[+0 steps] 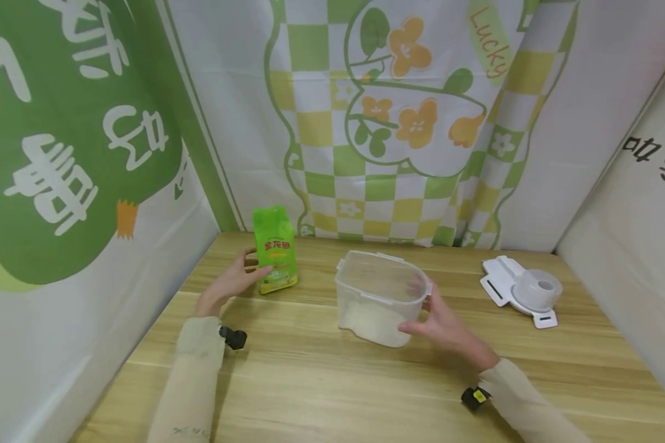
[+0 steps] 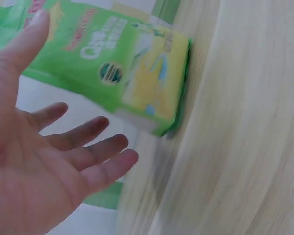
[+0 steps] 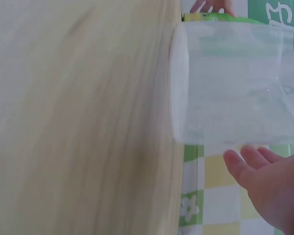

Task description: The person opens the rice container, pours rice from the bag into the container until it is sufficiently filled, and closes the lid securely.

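A green bag (image 1: pixel 277 252) with a yellow lower band and printed Chinese lettering stands upright on the table's left side. My left hand (image 1: pixel 237 280) is beside it, thumb across the front and the other fingers spread along its left side; in the left wrist view those fingers (image 2: pixel 103 171) are extended, apart from the bag. A clear plastic container (image 1: pixel 377 295), lidless, stands mid-table with a whitish layer in its lower part. At its right end is my right hand (image 1: pixel 440 320), thumb and fingers spread around the corner. In the right wrist view, its fingertips (image 3: pixel 232 161) are just off the wall.
To the right lies a white plastic lid (image 1: pixel 501 280) with side latches, and a clear round cup (image 1: pixel 540 289) sits on it. Printed cloth (image 1: pixel 316 123) hangs behind the wood-grain table (image 1: pixel 321 387) and along both sides.
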Tool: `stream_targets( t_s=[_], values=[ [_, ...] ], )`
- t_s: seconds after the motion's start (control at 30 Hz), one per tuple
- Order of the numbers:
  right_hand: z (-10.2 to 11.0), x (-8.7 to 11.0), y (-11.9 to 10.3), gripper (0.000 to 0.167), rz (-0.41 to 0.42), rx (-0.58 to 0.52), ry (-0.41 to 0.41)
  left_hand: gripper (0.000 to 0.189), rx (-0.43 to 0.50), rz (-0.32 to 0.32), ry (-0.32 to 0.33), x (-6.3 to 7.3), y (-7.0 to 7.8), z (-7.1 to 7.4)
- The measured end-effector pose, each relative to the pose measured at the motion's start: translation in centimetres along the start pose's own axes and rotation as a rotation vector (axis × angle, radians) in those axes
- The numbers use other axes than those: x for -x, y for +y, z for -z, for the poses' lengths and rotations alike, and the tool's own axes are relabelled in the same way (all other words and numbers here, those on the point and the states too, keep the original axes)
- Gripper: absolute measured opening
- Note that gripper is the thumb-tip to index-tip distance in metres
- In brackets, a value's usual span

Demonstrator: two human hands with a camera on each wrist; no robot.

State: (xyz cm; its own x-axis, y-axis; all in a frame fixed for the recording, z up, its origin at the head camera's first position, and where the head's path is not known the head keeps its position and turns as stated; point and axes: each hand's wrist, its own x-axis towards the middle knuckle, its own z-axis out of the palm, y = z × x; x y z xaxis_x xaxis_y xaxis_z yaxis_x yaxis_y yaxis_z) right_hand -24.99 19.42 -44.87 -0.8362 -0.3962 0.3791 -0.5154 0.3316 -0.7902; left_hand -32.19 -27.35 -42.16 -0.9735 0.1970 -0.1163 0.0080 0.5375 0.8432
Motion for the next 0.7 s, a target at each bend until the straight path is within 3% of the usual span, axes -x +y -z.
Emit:
stream_targets(
  t_s=[0.13,0.3,0.47,0.7],
  values=[
    [-0.6,-0.4,-0.4,0.106,-0.002,-0.070,0.045,0.109,0.027,-0.002,0.009,-0.8,0.3,-0.6],
    [-1.0,-0.8,-0.3,0.103,-0.002,-0.129,0.074,0.089,0.082,-0.061,0.003,-1.7,0.5,-1.3],
    [-1.0,-1.2,-0.3,0.101,0.037,-0.165,0.084,0.083,0.152,-0.061,0.022,-2.4,0.0,-1.8],
    [-0.3,-1.6,-0.2,0.100,0.055,-0.166,0.053,0.079,0.160,-0.074,0.042,-3.3,-1.3,-2.7]
  ],
)
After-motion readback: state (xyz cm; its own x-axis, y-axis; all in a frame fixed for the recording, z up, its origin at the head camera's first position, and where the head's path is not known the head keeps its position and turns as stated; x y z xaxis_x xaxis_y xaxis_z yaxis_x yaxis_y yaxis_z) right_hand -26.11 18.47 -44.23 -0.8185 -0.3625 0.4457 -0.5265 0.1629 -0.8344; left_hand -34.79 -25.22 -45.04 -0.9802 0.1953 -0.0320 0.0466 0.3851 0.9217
